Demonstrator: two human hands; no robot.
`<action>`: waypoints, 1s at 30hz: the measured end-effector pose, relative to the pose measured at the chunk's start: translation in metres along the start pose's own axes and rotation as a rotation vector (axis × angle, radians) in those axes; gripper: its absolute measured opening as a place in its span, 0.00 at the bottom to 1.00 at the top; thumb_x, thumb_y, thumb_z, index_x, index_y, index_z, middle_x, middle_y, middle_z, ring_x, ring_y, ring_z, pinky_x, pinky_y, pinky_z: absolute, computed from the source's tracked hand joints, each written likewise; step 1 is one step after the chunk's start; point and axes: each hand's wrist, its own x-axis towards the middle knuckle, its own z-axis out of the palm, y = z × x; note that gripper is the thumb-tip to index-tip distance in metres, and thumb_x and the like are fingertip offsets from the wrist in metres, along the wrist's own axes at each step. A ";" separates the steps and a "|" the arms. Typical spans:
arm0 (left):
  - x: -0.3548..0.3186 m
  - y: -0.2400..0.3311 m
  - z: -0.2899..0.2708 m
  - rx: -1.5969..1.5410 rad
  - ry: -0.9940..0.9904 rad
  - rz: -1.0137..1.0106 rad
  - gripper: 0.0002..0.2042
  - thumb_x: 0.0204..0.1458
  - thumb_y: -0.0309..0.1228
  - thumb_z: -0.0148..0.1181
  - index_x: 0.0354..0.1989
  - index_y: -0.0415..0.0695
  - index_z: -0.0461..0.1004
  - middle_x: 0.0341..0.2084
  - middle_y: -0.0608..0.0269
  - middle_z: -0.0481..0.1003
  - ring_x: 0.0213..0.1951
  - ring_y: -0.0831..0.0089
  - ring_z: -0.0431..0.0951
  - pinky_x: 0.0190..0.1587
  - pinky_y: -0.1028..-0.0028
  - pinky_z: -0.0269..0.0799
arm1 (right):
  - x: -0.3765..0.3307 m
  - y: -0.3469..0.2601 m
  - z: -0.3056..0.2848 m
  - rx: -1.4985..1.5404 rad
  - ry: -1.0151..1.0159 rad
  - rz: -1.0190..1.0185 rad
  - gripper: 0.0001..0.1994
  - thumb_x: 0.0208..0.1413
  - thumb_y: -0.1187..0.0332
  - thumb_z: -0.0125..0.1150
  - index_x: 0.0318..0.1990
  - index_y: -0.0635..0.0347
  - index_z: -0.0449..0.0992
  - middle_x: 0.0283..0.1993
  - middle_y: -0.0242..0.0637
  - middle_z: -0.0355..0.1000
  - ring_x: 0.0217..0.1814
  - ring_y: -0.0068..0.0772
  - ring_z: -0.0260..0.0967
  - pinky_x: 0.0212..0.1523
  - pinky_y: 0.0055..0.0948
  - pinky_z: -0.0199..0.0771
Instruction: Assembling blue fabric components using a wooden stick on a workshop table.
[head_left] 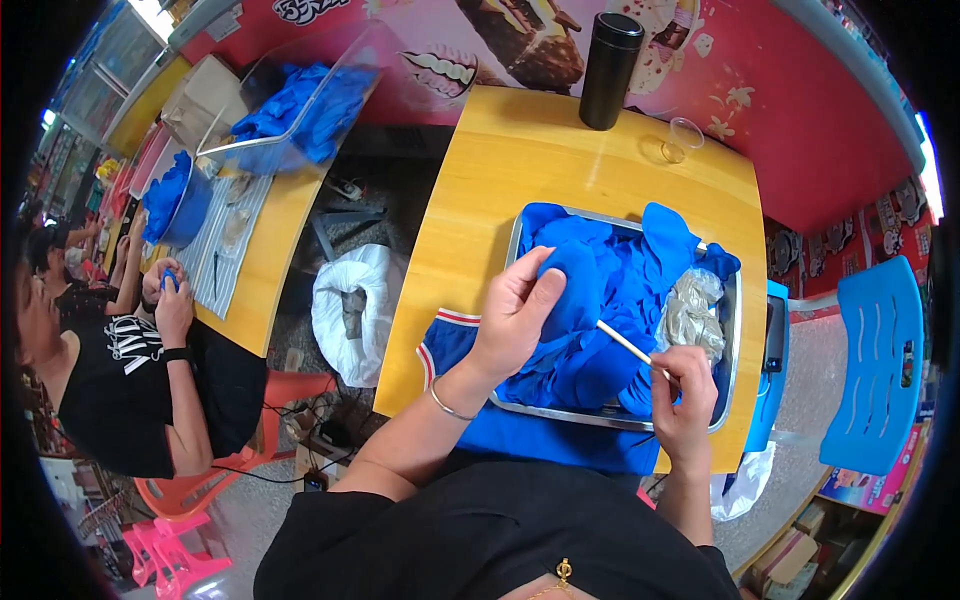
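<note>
My left hand pinches a rounded, bright blue cloth-like piece between thumb and fingers. In my right hand is a thin pale stick, its far tip at the lower edge of that blue piece. Whether the tip touches it I cannot tell. Both hands are over a metal tray heaped with similar blue pieces. A clear plastic bag with greyish-brown contents lies at the tray's right side. Blue cloth with a red and white striped edge shows under the tray's left side.
A black bottle and a clear cup stand at the table's back. Left of it is a white bag below table height. Another person sits at a second table with a clear bin. A blue chair is right.
</note>
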 end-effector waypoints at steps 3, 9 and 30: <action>-0.005 0.007 0.007 0.127 -0.058 0.099 0.15 0.54 0.35 0.55 0.42 0.35 0.69 0.32 0.66 0.69 0.31 0.84 0.66 0.33 0.85 0.63 | -0.003 -0.005 0.006 0.012 0.002 0.015 0.10 0.43 0.84 0.58 0.34 0.61 0.73 0.29 0.38 0.66 0.23 0.29 0.64 0.20 0.23 0.62; -0.013 0.014 0.010 0.369 -0.228 0.136 0.10 0.48 0.29 0.62 0.34 0.36 0.73 0.22 0.70 0.66 0.25 0.83 0.63 0.28 0.83 0.60 | -0.007 -0.014 0.014 0.038 0.006 0.034 0.10 0.43 0.83 0.58 0.34 0.61 0.73 0.29 0.39 0.67 0.28 0.34 0.67 0.25 0.26 0.67; -0.025 0.026 0.010 0.445 -0.286 0.223 0.19 0.45 0.37 0.64 0.44 0.41 0.71 0.41 0.61 0.72 0.43 0.74 0.71 0.48 0.75 0.65 | -0.013 -0.013 0.021 0.473 -0.061 0.276 0.05 0.51 0.81 0.54 0.35 0.65 0.71 0.31 0.33 0.68 0.27 0.14 0.62 0.26 0.12 0.60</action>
